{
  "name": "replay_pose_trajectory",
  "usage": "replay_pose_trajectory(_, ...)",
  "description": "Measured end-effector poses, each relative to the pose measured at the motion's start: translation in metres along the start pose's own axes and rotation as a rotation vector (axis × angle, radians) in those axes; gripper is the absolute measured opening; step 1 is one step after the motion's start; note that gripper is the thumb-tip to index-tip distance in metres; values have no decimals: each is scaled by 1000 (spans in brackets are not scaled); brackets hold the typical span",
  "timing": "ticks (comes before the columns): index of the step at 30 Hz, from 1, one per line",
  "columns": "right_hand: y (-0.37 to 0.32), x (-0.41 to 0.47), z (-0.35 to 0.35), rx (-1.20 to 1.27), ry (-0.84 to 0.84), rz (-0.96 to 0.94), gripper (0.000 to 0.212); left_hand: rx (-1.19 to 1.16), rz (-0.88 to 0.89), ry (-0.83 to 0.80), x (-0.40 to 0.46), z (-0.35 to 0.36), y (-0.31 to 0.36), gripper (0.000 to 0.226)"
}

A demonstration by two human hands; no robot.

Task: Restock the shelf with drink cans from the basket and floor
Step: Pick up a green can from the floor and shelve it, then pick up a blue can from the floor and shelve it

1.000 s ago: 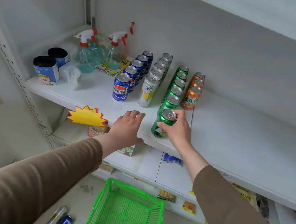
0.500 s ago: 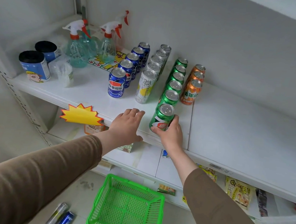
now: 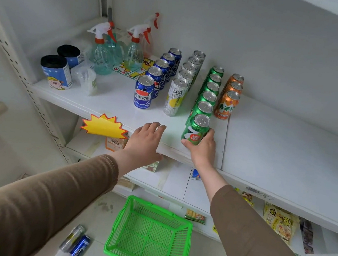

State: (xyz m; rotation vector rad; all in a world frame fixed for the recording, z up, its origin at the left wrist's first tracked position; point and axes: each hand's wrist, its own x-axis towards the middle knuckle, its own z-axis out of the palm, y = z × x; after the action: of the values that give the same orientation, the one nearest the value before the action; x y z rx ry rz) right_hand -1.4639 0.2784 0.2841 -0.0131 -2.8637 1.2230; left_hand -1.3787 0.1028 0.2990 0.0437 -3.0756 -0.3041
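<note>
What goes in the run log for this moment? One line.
right hand grips green can | shelf front | left hand flat on edge | basket empty

At the back left of my view stand three clear spray bottles point(image 3: 101, 58) with white and red triggers. Left of them, two black-topped blue rolls point(image 3: 56, 72), the nearer one printed with a cartoon pig, and just beside it a clear plastic packet point(image 3: 86, 78). A yellow starburst tag point(image 3: 104, 125) hangs below the front edge. Lower down I see snack packets point(image 3: 279, 223), lying flat.
</note>
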Motion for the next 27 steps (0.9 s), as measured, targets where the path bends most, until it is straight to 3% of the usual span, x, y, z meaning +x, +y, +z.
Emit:
replay_pose_trajectory(3, 3, -17, 0, -84, -6, -18, 108, -1, -5, 24, -15, 1, -9, 96)
replay_pose_trajectory(8, 9, -66, 10, -369, -20, -95, 125, 28, -17, 56, -52, 9, -35, 100)
replay_pose_trajectory(17, -7, -196, 86, -647, -152, -336, 121, 37, -78, 30, -177, 39, -115, 105)
replay_pose_trajectory(27, 16, -311, 236, -714, -409, -476, 116, 53, -200, -134, -324, 126, -212, 98)
